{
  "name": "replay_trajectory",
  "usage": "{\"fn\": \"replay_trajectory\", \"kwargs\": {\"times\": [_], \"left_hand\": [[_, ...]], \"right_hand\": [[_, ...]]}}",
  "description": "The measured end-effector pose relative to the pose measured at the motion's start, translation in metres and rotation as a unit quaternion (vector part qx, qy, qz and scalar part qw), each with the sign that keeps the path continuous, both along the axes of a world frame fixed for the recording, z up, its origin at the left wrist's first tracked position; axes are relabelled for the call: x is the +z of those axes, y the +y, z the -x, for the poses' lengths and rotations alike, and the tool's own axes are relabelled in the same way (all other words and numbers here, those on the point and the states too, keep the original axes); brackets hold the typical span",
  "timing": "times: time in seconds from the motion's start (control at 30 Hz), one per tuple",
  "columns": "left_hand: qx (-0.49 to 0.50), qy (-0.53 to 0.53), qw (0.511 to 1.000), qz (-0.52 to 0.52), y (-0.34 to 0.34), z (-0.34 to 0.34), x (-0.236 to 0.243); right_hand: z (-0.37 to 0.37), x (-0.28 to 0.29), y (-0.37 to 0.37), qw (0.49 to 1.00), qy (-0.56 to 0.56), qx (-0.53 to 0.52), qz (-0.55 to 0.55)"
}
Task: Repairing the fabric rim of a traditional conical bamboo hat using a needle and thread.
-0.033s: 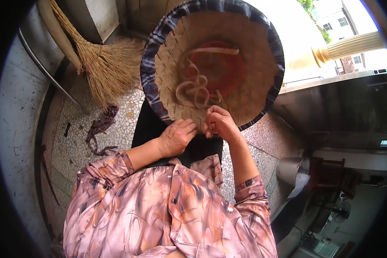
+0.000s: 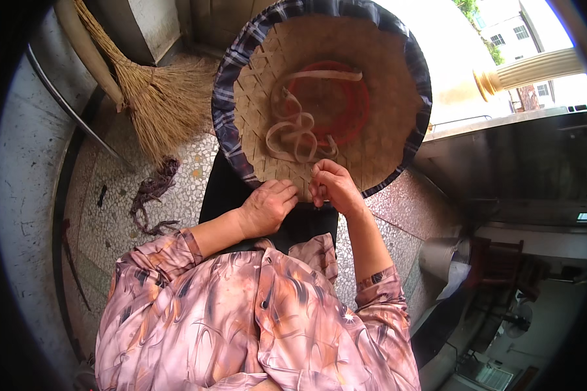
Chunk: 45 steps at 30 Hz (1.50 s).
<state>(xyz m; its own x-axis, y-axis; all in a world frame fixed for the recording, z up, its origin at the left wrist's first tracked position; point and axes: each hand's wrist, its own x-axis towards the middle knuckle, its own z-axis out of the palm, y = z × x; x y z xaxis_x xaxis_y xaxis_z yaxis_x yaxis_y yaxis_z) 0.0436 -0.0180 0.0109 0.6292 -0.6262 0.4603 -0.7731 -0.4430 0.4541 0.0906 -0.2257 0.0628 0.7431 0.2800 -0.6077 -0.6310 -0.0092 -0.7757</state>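
A wide, round woven bamboo hat (image 2: 394,91) rests over my lap with its inside facing me. Dark plaid cloth (image 2: 224,124) is wrapped round its rim. Inside lie a red ring (image 2: 360,120) and a pale, flat strap (image 2: 326,75) that curls in loops on the left. My left hand (image 2: 269,207) is closed over the near rim, its fingers curled onto the cloth edge. Just to the right, my right hand (image 2: 332,186) is pinched at the same rim. Whatever sits between those fingertips is too small to make out.
A straw broom (image 2: 166,107) leans at the upper left. Below it, a tangle of dark purplish strands (image 2: 151,195) lies on the speckled floor (image 2: 192,173). A metal pail (image 2: 437,257) stands at the right, near dark wooden furniture (image 2: 502,264). A curved metal bar (image 2: 72,107) runs along the left.
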Motion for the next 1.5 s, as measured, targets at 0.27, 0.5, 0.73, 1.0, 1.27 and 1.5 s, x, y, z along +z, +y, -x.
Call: {"fn": "replay_trajectory", "kwargs": {"times": [0.27,0.5,0.73,1.0,1.27,1.5], "left_hand": [[0.012,0.066,0.998,0.018,-0.006,-0.002,0.018],[0.113,0.099,0.988,0.034,-0.026,-0.008,0.026],[0.107,0.122,0.987,0.02,-0.033,-0.011,0.017],[0.114,0.121,0.986,0.019,-0.035,-0.012,0.014],[0.116,0.12,0.985,0.036,-0.032,-0.01,0.01],[0.113,0.125,0.985,0.039,-0.031,-0.011,0.008]], "right_hand": [[0.022,-0.022,-0.009,0.984,-0.082,-0.146,-0.065],[0.07,-0.01,-0.031,0.982,-0.132,-0.137,0.006],[0.089,-0.014,-0.018,0.922,-0.265,-0.109,0.26],[0.092,-0.007,-0.007,0.859,-0.332,0.013,0.388],[0.094,-0.003,0.005,0.814,-0.352,0.063,0.459],[0.092,-0.01,0.005,0.806,-0.367,0.058,0.46]]}}
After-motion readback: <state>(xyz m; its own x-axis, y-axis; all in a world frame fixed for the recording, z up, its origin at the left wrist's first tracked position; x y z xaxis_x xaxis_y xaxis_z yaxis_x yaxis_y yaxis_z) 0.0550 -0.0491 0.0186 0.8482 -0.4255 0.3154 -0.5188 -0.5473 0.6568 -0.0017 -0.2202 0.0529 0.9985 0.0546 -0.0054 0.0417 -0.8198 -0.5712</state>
